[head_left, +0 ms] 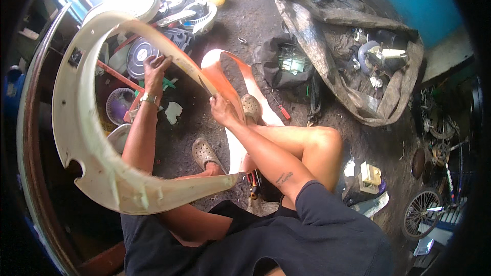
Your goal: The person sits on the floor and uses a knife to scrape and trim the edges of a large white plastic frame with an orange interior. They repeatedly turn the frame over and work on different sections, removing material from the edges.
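Observation:
A large curved strip of off-white plastic [120, 186], crescent-shaped with a notch in one edge, arches over my lap and left arm. My left hand [155, 69] grips its inner edge near the top right, with the fingers closed. My right hand [224, 110] is closed around a knife [206, 85], whose dark narrow blade points up and left along the strip's surface; the handle is hidden in my fist. Below my right hand, an orange and white curved plastic piece [232, 84] lies on the floor by my foot, partly hidden by my leg.
A screwdriver with a red handle [284, 113] lies on the dirt floor. Behind it, an open grey sack [353, 18] holds scrap parts. Basins, baskets and plastic pieces crowd the left, including a white basket [204, 18]. A bicycle wheel [421, 213] stands at the right.

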{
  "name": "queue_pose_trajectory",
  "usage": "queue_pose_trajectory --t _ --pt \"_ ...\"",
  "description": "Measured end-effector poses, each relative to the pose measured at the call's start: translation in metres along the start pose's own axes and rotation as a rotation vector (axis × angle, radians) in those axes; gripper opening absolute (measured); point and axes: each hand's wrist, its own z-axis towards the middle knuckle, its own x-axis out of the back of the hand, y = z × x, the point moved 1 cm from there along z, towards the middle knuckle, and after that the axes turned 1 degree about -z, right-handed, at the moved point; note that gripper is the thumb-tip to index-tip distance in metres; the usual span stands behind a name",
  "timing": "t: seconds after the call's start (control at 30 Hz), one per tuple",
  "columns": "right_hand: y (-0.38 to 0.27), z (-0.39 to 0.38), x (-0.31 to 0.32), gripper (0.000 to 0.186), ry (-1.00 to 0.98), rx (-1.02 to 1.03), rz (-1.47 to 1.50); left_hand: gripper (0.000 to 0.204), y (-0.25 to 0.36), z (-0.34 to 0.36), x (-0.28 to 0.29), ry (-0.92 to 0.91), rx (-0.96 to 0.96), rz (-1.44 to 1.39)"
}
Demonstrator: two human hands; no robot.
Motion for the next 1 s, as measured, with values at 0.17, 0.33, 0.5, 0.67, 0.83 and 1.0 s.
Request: queue_pose_trajectory --t 0.17,0.33,0.5,0.67,0.83,1.0 --pt "0.026 -0.016 0.009 0.041 -0.045 0.087 -0.046 0.116 0.013 0.044 -0.06 0.13 -0.113 -0.012" --pt "0.062 -0.05 0.037 0.043 0.032 0.021 -0.053 0.117 0.004 0.056 -0.076 0.215 -0.19 0.063" --pt "0.03 -0.057 0.049 0.039 0.214 0.051 0.018 0.118 0.011 0.023 -0.048 0.315 -0.283 0.142" --pt "-0.018 -0.065 0.058 0.034 -0.003 0.018 0.002 0.119 0.006 -0.017 -0.059 0.392 -0.329 0.212" --pt "0.026 -0.044 0.003 0.037 0.195 0.154 0.044 0.1 0.005 -0.023 -0.068 0.511 -0.324 0.208" --pt "0.004 -0.036 -0.016 0.037 0.055 0.095 0.088 0.089 -0.013 -0.009 -0.026 0.533 -0.375 0.094"
